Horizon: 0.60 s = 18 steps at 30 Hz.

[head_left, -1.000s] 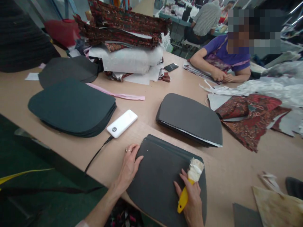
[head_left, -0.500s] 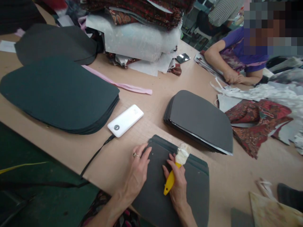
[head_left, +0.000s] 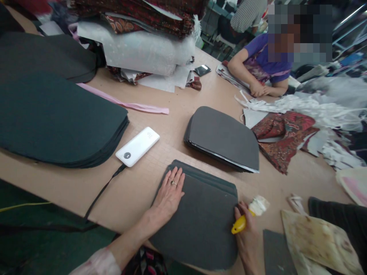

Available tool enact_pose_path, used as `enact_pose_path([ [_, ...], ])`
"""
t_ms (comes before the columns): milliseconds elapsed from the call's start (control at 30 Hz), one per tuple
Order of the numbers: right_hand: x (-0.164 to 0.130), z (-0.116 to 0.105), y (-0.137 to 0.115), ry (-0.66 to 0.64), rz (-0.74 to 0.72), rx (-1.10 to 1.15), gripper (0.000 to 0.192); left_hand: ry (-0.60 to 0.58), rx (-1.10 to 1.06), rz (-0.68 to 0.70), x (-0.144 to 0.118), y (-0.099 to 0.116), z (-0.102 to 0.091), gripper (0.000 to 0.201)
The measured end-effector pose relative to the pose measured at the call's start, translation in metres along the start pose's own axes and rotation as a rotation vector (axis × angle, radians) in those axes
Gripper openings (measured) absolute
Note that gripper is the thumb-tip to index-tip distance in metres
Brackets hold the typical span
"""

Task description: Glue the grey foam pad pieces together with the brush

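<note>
Near the front edge of the table (head_left: 137, 191), pressing down on the stack of dark sheets (head_left: 200, 221) with the left hand (head_left: 170, 191), palm flat and fingers spread wide. Gripping a brush (head_left: 249, 214) in the right hand (head_left: 248, 236), fist closed round the yellow handle, pale bristles pointing up and to the right. Within the last second, swept that brush from the middle of the top sheet toward the upper left, then back across and off past the right edge onto bare table; kept the left hand at the upper left corner throughout, only shifted a little inward. By judgement, one pass over the top face looks done, with no brush left on it and the sheet pinned at the left only. For edges: near edge of the stack slightly over the table's front, back edge stepped to show lower sheets, right edge touching the right fingertips. For open room: bare wood to the left as far as the power bank (head_left: 137, 146) and its cable (head_left: 100, 191); only a narrow bare strip behind, before a second dark stack (head_left: 223, 137); tighter on the right, with a small dark piece (head_left: 276, 252) and a stained board (head_left: 318, 240) just beside the right hand; a co-worker's hands (head_left: 258, 89) well apart across the table
</note>
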State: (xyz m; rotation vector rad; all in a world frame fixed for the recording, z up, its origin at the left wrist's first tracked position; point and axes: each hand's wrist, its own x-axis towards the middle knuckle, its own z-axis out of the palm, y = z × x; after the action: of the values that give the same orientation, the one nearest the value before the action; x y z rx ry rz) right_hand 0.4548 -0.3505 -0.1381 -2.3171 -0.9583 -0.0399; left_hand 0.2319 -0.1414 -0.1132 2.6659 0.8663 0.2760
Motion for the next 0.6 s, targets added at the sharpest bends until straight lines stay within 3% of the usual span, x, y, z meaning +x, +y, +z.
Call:
enact_pose_path([
  [100,-0.008,-0.009,0.004,0.103,0.002,-0.004,0.046,0.016,-0.019,0.007,0.001,0.006,-0.001,0.050],
  [200,-0.017,0.017,-0.025,0.086,-0.175,0.149,0.034,0.113,-0.009,-0.042,-0.001,0.001,-0.015,0.047],
  [300,-0.023,0.051,-0.049,0.137,-0.355,0.159,0.026,0.365,0.039,-0.227,-0.010,-0.036,-0.056,0.045],
  [400,-0.022,0.075,-0.049,0.216,-0.390,0.136,0.024,0.623,0.135,-0.530,-0.029,-0.093,-0.116,0.042],
  [500,-0.017,0.084,-0.042,0.247,-0.379,0.125,0.028,0.535,0.198,-0.741,-0.047,-0.139,-0.165,0.055],
  [600,-0.017,0.083,-0.045,0.280,-0.324,0.116,0.029,0.366,0.104,-0.702,-0.055,-0.159,-0.187,0.048],
])
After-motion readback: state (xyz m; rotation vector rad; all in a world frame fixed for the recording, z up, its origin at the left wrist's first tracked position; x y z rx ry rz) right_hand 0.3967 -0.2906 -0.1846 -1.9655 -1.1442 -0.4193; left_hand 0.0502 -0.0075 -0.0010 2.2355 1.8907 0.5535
